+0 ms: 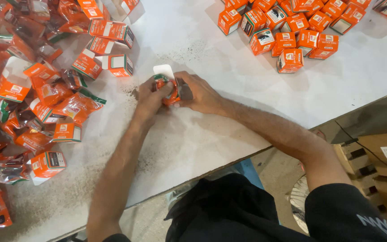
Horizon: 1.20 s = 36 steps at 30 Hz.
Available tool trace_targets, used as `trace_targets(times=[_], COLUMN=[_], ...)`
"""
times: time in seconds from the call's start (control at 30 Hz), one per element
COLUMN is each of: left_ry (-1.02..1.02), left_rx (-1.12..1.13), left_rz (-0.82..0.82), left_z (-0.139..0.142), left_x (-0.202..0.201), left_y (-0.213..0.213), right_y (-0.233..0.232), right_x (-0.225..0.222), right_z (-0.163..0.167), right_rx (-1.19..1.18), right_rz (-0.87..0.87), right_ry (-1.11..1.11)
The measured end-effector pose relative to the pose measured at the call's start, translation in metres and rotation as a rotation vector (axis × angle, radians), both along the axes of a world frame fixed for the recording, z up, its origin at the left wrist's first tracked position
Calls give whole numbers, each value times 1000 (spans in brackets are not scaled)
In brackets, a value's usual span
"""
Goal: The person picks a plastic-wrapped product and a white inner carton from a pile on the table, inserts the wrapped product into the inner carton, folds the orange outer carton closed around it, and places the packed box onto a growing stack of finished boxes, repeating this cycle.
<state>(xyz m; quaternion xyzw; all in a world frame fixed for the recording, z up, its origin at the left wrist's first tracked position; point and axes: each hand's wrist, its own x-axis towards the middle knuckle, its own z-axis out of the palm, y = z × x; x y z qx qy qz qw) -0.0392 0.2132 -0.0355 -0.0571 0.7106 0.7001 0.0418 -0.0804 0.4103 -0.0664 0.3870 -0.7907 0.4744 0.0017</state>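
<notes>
Head view, single: we look down from our own head onto a white table (247,112), steeply and from close, our forearms running up from the bottom edge to the left hand (151,96) and right hand (200,92) near the middle. The table edge crosses on a slant from lower left to right, so we face it at an angle. Top right we take in a heap of closed orange boxes (292,31); left, open boxes and packets (36,98). Lower right shows floor and cardboard cartons (381,161).
</notes>
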Motion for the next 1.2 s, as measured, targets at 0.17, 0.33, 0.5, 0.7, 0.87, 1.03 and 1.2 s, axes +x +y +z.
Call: trace_targets(times=[0.17, 0.33, 0.5, 0.7, 0.87, 1.03, 1.2], left_ry=[-45, 26, -88, 369, 333, 298, 199], left_rx=[84, -214, -611, -212, -340, -344, -82], left_rz=[-24, -138, -119, -197, 38, 109, -74], left_z=[6, -2, -7, -9, -21, -22, -9], left_x=[-4, -16, -32, 1, 11, 0, 8], left_y=[-8, -9, -3, -15, -9, 4, -11], right_y=[1, 3, 2, 1, 1, 3, 1], right_x=[-4, -2, 2, 3, 7, 10, 13], right_z=[-4, -11, -10, -2, -6, -4, 2], right_rx=[-38, 23, 18, 9, -82, -118, -13], right_rz=[52, 26, 26, 4, 30, -10, -17], right_ry=[31, 18, 132, 126, -52, 8, 271])
